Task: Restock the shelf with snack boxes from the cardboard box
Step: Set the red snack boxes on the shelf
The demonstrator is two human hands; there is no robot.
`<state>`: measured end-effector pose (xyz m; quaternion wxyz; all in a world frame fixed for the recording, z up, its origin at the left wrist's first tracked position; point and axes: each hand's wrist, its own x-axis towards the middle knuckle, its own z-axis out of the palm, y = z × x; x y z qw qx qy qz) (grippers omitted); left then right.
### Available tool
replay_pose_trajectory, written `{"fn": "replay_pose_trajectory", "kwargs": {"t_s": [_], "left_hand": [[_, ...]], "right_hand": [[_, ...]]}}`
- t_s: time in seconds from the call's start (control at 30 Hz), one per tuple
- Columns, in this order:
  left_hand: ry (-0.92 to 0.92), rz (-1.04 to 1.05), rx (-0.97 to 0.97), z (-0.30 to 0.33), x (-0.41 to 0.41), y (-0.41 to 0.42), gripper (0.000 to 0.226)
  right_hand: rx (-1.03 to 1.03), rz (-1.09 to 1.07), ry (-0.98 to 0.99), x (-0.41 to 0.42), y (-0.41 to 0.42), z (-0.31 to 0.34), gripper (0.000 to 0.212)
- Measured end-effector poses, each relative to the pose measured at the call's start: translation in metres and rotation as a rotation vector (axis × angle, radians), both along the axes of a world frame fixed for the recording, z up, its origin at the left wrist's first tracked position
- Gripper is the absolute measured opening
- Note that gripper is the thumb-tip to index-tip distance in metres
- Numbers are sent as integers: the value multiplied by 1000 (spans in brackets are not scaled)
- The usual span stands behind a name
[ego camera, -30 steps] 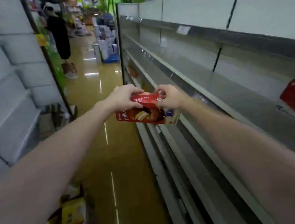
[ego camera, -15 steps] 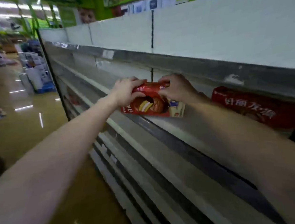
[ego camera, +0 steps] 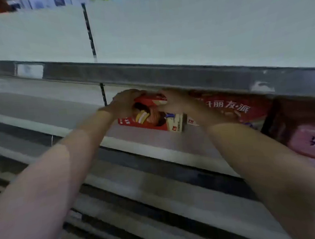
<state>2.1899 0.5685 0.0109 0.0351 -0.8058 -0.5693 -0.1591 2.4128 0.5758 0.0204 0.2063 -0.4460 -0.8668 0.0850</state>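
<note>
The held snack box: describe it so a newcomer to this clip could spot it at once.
Find the grey shelf under the long rail. The held snack box, red with a cake picture, sits there gripped by the left hand and right hand. Unlike the larger red box to its right, hands grip it.

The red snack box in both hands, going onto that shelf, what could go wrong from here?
1. The red snack box is tilted, its right end lower; set down that way, it may sit crooked.
2. The left hand and right hand sit just under the upper shelf edge, so knuckles could scrape it.
3. The larger red box lies close on the right; sliding further could bump it.
</note>
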Motion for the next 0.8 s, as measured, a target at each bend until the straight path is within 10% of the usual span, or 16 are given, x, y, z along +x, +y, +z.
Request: {"fn": "replay_pose_trajectory", "kwargs": {"t_s": [0.53,0.8], "left_hand": [[-26,37,-117,37,-41,-1,80],[-121,13,-235,48,-50,-12,66]], "right_hand": [[39,-374,20,-40,-5,10,81],[-57,-491,5,-66,-3,25,43]]}}
